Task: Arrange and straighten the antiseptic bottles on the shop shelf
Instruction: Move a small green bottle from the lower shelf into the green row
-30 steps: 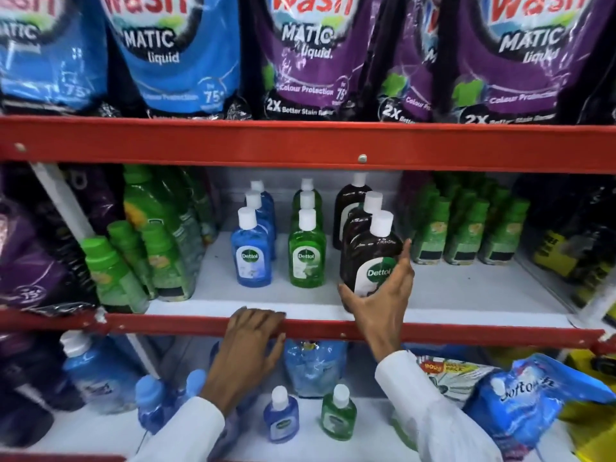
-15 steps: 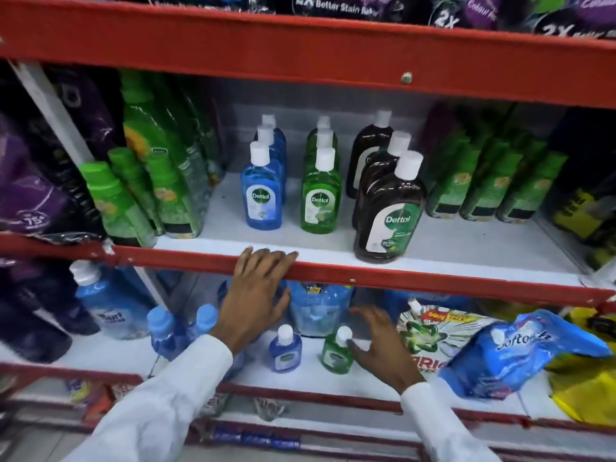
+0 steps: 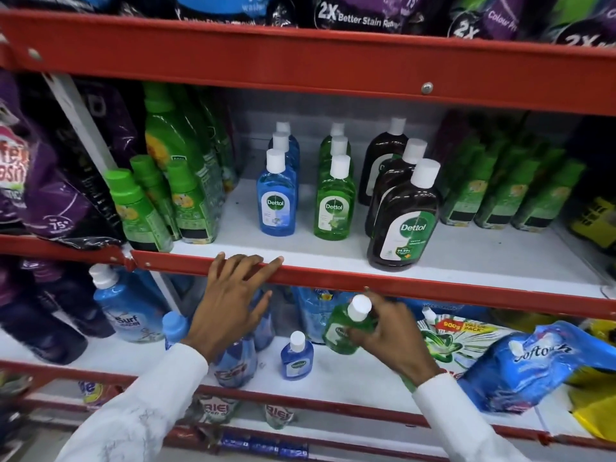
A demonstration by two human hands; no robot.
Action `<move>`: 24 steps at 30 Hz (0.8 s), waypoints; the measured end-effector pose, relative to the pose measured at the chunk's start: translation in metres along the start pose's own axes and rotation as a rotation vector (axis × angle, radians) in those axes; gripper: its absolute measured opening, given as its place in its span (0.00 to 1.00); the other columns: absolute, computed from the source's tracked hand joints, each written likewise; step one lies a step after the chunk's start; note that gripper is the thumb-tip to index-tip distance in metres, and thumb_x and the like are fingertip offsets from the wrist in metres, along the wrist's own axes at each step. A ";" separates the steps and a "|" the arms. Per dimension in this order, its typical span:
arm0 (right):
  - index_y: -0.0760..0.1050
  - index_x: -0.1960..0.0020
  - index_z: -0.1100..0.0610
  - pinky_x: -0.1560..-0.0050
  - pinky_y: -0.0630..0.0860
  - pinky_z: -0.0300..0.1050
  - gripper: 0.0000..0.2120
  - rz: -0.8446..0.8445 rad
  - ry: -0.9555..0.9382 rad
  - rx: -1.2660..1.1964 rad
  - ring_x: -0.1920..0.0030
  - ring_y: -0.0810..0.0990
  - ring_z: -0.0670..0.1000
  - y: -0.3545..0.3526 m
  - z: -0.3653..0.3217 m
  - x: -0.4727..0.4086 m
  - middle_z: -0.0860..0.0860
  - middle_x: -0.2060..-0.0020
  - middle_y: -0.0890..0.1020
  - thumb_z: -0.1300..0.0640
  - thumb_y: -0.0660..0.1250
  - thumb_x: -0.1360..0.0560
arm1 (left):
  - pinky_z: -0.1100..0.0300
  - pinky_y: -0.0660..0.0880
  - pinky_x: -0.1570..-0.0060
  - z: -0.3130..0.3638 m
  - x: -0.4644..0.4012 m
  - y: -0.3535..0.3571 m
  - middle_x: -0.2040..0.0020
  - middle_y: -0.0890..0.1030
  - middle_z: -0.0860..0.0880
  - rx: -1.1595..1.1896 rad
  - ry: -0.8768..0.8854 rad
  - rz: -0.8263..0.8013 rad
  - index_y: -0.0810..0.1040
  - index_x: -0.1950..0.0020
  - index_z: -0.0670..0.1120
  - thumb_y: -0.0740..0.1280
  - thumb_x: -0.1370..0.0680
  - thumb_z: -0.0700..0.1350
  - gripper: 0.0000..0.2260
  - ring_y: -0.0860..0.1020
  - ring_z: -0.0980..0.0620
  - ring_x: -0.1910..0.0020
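While your left hand [image 3: 230, 301] lay flat against the red shelf edge [image 3: 433, 291] at the lower middle of the frame, its fingers [image 3: 248, 266] were spread wide over the lip and held nothing. Your right hand [image 3: 390, 338], just right of centre and below that edge, was closed around a small green antiseptic bottle [image 3: 343, 328]. That bottle was tilted, its white cap pointing up and to the right, and it was clear of the lower shelf [image 3: 350, 371]. Your thumb and fingers wrapped its right side and underside, so the green body showed to the left of your knuckles and the cap sat just above them.

A small blue antiseptic bottle [image 3: 296, 358] stood upright on the lower shelf, just left of and below the held one, between your two wrists and touching neither hand.

On the middle shelf above, three rows ran front to back: blue bottles [image 3: 276, 201] at centre left, green bottles [image 3: 334, 201] beside them, and dark brown bottles [image 3: 403, 221] to the right, the front brown one nearest the shelf edge. All of these stood upright, well apart from both hands. Green cleaner bottles [image 3: 166, 201] crowded the left of that shelf, and a blue pouch [image 3: 533, 365] lay at the lower right of the frame.
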State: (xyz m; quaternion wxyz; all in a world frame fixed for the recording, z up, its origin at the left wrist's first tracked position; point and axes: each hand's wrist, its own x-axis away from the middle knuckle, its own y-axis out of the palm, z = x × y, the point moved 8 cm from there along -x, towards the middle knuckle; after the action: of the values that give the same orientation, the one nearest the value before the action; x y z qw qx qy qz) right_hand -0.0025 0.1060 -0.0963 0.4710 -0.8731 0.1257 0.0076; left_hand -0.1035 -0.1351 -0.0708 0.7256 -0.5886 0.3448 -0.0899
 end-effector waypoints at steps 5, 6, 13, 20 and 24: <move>0.73 0.42 0.48 0.56 0.80 0.47 0.24 0.152 -0.151 -0.184 0.58 0.82 0.45 -0.093 -0.088 -0.001 0.44 0.56 0.85 0.46 0.77 0.34 | 0.41 0.60 0.28 -0.001 -0.004 -0.003 0.39 0.77 0.51 0.090 0.005 0.005 0.62 0.25 0.61 0.62 0.22 0.56 0.25 0.72 0.46 0.38; 0.73 0.42 0.49 0.58 0.78 0.47 0.23 0.187 -0.173 -0.182 0.60 0.81 0.46 -0.105 -0.100 -0.005 0.44 0.58 0.84 0.47 0.77 0.33 | 0.41 0.60 0.28 -0.001 -0.003 -0.002 0.39 0.76 0.51 0.097 0.007 0.005 0.62 0.25 0.61 0.61 0.23 0.56 0.25 0.72 0.46 0.38; 0.65 0.36 0.56 0.56 0.72 0.49 0.25 0.175 -0.167 -0.021 0.53 0.80 0.59 -0.110 -0.133 -0.063 0.56 0.53 0.83 0.55 0.73 0.28 | 0.39 0.58 0.27 0.001 -0.001 0.001 0.39 0.75 0.50 0.130 0.016 -0.005 0.62 0.25 0.59 0.62 0.24 0.56 0.27 0.72 0.45 0.38; 0.70 0.42 0.63 0.44 0.76 0.53 0.16 0.054 -0.065 0.068 0.44 0.80 0.62 -0.093 -0.122 -0.098 0.61 0.46 0.82 0.59 0.71 0.25 | 0.41 0.53 0.24 -0.002 -0.001 0.002 0.36 0.74 0.51 0.121 0.004 -0.046 0.59 0.24 0.62 0.61 0.25 0.57 0.29 0.69 0.47 0.34; 0.73 0.42 0.62 0.42 0.75 0.50 0.13 -0.060 -0.028 0.095 0.43 0.79 0.59 -0.087 -0.120 -0.109 0.60 0.45 0.80 0.57 0.68 0.23 | 0.41 0.54 0.23 -0.001 -0.001 0.000 0.36 0.74 0.51 0.126 -0.001 -0.051 0.59 0.24 0.62 0.63 0.25 0.56 0.29 0.69 0.47 0.33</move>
State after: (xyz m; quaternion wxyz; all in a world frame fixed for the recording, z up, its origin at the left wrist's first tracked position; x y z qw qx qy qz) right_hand -0.1012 0.0762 0.0565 0.5136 -0.8529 0.0933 -0.0001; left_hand -0.1050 -0.1351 -0.0708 0.7588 -0.5505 0.3230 -0.1296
